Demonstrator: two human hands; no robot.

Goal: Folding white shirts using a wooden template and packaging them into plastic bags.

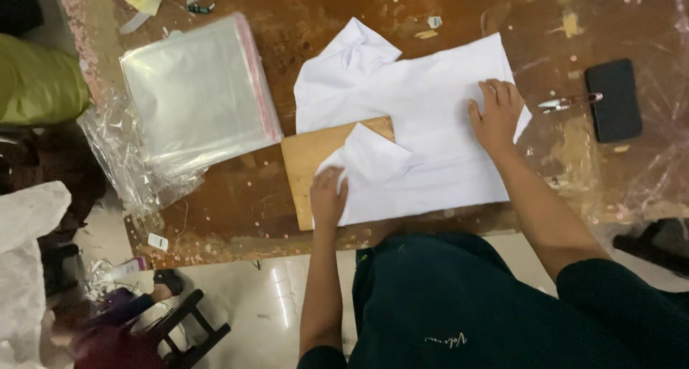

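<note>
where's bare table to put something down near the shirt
Bare table between the clear bag stack and wooden board, and beyond the white shirt along the far edge. Crowded right: snips, black case.

Worn brown table (459, 10), white garment (430, 118) over a wooden board (305, 161) at centre, stack of clear plastic bags (197, 89) left, small snips (567, 102) and black case (612, 100) right

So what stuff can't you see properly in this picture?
- Wooden board, head view: mostly hidden under the white shirt.
- Left hand fingertips: tucked under a shirt fold.
- Small snips: too small for detail.
- Green bundle: cut off by the left edge.
- Clear bags: count unreadable.
</note>
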